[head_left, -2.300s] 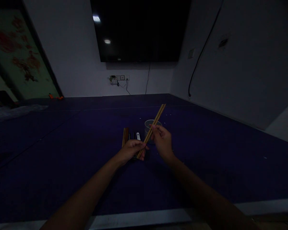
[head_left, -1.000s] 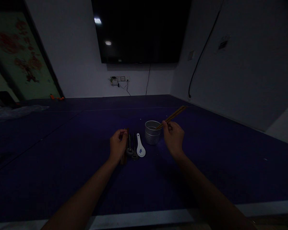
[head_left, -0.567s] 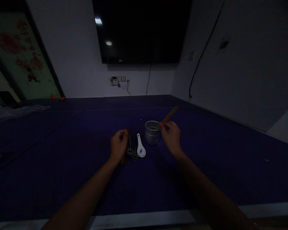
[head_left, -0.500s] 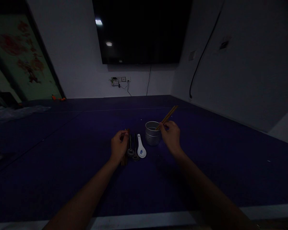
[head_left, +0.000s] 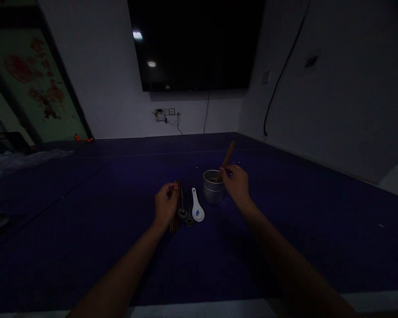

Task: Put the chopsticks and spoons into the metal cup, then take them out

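My right hand [head_left: 236,184] pinches a few light wooden chopsticks [head_left: 229,154], tilted, with their lower ends inside the rim of a silver metal cup [head_left: 213,193]. To the left, my left hand [head_left: 166,201] has its fingertips closed at the upper end of a bundle of brown chopsticks [head_left: 174,224] lying on the blue surface; the hand partly covers them. Beside that bundle lie two dark metal spoons, one spoon [head_left: 182,213] nearer the chopsticks and another spoon [head_left: 189,219] next to it. A white ceramic spoon [head_left: 198,213] with a blue pattern lies between them and the cup.
The blue tabletop [head_left: 126,176] reaches back to a wall with a large dark television [head_left: 199,44] and sockets [head_left: 168,112]. Clear plastic wrap [head_left: 29,160] lies at far left, small orange objects [head_left: 82,139] at the back. A cable [head_left: 281,75] hangs at right.
The chopsticks in my right hand have turned more upright at the cup's rim. My left hand stays at the chopstick bundle. The whole view has shifted slightly.
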Demonstrator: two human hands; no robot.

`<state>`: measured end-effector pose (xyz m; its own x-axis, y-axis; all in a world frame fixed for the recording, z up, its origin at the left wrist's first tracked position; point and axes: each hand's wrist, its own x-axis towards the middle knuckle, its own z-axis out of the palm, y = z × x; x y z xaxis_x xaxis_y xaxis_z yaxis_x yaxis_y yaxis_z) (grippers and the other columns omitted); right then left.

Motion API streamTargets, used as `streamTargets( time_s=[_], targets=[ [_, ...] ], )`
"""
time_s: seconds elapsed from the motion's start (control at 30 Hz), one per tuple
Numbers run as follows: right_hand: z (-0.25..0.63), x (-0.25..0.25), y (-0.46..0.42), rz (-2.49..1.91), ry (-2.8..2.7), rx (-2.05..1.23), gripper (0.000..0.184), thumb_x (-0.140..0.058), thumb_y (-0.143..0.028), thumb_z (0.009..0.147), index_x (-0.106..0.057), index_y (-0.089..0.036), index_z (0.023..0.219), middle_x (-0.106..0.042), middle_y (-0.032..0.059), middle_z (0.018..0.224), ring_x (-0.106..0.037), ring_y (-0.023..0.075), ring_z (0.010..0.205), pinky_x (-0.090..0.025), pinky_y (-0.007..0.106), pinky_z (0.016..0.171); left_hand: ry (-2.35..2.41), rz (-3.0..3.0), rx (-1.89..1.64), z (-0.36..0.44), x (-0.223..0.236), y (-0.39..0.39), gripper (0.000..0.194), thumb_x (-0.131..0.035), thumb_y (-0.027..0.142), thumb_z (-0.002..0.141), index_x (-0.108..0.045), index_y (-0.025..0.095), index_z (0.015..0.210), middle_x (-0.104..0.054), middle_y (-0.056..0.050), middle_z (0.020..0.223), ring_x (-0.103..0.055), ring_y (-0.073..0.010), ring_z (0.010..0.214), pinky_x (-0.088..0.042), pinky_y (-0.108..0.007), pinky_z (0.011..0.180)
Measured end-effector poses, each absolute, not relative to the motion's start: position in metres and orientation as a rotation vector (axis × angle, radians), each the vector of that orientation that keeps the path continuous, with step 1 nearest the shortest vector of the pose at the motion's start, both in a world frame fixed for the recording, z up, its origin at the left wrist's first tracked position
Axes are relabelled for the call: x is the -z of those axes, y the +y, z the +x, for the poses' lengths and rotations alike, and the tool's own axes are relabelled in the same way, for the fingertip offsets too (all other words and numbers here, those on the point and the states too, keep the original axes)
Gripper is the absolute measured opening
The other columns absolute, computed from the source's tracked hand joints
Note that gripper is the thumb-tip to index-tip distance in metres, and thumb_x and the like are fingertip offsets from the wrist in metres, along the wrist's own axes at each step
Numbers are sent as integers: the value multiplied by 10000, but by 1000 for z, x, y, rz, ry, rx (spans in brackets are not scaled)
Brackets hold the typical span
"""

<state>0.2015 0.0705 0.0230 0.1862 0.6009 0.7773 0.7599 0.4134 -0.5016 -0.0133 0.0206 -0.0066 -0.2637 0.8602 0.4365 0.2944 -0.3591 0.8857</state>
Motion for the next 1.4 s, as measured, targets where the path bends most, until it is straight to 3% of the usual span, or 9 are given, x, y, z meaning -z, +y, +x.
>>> streamTargets(
  time_s=[0.27, 0.47, 0.67, 0.93, 1.13, 1.4],
  targets=[
    [208, -24, 79, -1242, -1441, -147, 262, -546, -390, 765, -656, -165, 688, -671, 60, 676, -608, 193, 624, -423, 284, 563, 1391, 1546, -1649, -15, 6, 21, 204, -504, 310, 783, -622, 162, 859, -651, -34, 757, -602, -149, 696, -445, -237, 621],
    [213, -27, 100, -1285, -1467, -304, 230, -580, -353, 738, -675, -148, 781, -693, 67, 733, -627, 193, 669, -449, 290, 608, 1405, 1582, -1643, -16, 10, 24, 193, -496, 298, 784, -618, 160, 843, -650, -34, 744, -598, -148, 681, -436, -234, 604],
    [214, -39, 117, -1383, -1510, -543, 273, -497, -351, 824, -656, -132, 786, -704, 82, 796, -643, 154, 709, -463, 225, 618, 1426, 1615, -1653, -19, 16, 29, 207, -480, 288, 790, -627, 157, 857, -667, -40, 769, -616, -154, 703, -447, -239, 614],
    [213, -68, 125, -1481, -1659, -672, 190, -601, -217, 740, -631, -121, 579, -632, 32, 529, -578, 131, 511, -420, 210, 505, 1472, 1613, -1662, -24, 15, 30, 210, -474, 289, 786, -629, 157, 837, -664, -31, 731, -610, -153, 670, -447, -245, 606],
    [217, -82, 117, -1436, -1680, -813, 63, -577, -100, 738, -633, -121, 757, -673, 41, 663, -613, 112, 580, -462, 198, 552, 1473, 1631, -1661, -25, 18, 32, 222, -472, 299, 786, -631, 158, 852, -667, -34, 743, -613, -156, 686, -446, -245, 610],
    [224, -94, 105, -1335, -1657, -870, 144, -618, -33, 697, -575, -142, 778, -596, -18, 570, -590, 102, 531, -476, 188, 497, 1486, 1643, -1616, -21, 21, 31, 244, -468, 316, 789, -633, 162, 880, -669, -34, 744, -617, -163, 683, -441, -246, 597]
  ],
)
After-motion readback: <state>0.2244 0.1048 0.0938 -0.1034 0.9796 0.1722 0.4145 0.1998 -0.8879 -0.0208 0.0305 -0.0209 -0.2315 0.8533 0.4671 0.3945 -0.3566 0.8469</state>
